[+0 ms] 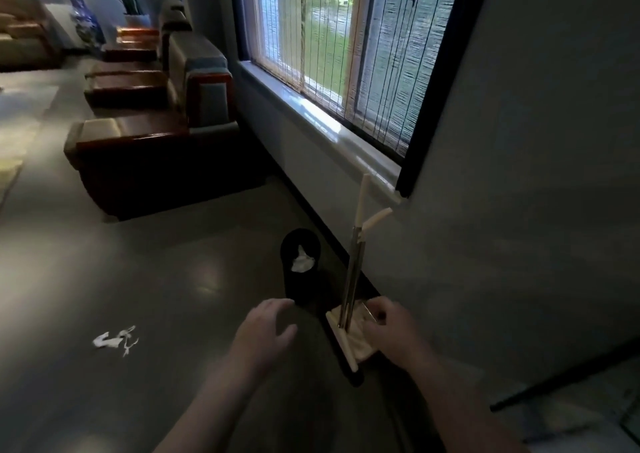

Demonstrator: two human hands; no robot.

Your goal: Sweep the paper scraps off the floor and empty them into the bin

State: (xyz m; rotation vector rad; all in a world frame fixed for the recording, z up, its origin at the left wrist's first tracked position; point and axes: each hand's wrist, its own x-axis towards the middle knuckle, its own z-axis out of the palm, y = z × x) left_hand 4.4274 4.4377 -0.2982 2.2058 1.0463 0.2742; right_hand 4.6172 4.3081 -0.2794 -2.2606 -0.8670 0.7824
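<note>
White paper scraps [116, 340] lie on the grey floor at the lower left. A black bin [300, 265] with crumpled white paper inside stands by the wall. A cream dustpan [349, 335] and a broom with metal handles [354, 272] lean upright against the wall to the right of the bin. My left hand [268, 328] hovers with fingers spread, just in front of the bin, holding nothing. My right hand [389, 324] is curled over the right side of the dustpan; whether it grips anything is unclear.
Dark leather armchairs [145, 154] line the wall on the left beyond the bin. A window with a blind and a pale sill [332, 130] runs along the right wall. A dark skirting strip [322, 224] follows the wall base.
</note>
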